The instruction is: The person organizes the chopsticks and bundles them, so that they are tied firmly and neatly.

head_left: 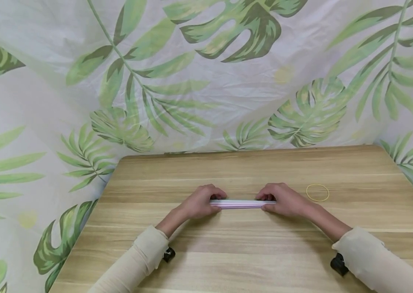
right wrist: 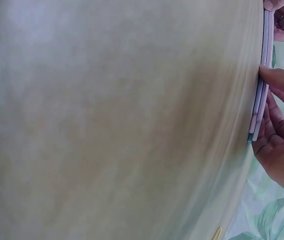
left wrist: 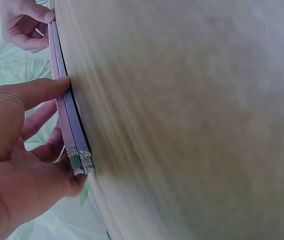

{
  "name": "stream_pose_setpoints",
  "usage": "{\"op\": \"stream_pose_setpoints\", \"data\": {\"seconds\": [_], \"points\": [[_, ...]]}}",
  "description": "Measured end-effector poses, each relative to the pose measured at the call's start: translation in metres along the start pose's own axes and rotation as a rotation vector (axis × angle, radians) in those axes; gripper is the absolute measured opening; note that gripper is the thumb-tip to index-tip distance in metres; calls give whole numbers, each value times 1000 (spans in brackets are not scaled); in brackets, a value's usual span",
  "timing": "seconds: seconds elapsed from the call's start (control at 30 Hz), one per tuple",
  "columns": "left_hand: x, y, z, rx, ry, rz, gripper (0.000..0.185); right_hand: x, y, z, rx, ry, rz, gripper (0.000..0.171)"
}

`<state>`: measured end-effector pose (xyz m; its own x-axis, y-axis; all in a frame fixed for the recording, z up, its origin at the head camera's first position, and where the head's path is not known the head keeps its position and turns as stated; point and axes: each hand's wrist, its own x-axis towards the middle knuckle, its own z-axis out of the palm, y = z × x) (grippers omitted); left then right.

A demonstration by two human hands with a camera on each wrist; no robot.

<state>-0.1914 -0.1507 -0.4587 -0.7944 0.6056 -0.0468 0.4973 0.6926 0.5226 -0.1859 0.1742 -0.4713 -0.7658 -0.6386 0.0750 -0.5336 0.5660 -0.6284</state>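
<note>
A bundle of thin pastel sticks [head_left: 242,204], pink and lilac, lies flat across the middle of the wooden table [head_left: 228,248]. My left hand [head_left: 202,202] grips its left end, thumb in front and fingers curled behind. My right hand [head_left: 283,200] grips the right end the same way. In the left wrist view the sticks [left wrist: 68,125] lie side by side on the wood with small metal-tipped ends, and my thumb [left wrist: 37,92] presses on them. From the right wrist, the sticks [right wrist: 261,95] show at the table's edge under my fingers [right wrist: 281,82].
A yellow rubber band [head_left: 317,192] lies on the table just right of my right hand. A leaf-print cloth [head_left: 206,73] hangs behind and around the table. Bare wood stretches toward the near edge.
</note>
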Motion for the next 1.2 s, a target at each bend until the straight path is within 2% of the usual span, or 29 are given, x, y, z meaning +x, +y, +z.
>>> {"op": "stream_pose_setpoints", "data": {"seconds": [0.43, 0.77, 0.97, 1.2], "points": [[2, 3, 1, -4, -21, -5, 33, 2, -4, -1, 10, 15, 20, 24], [1, 4, 2, 2, -3, -40, 34, 1, -8, 1, 52, 23, 38, 20], [0, 4, 2, -7, 6, -74, 39, 1, -9, 3, 42, 33, 47, 19], [0, 6, 1, 26, 38, -77, 33, 2, -9, 4, 37, 43, 51, 21]]}}
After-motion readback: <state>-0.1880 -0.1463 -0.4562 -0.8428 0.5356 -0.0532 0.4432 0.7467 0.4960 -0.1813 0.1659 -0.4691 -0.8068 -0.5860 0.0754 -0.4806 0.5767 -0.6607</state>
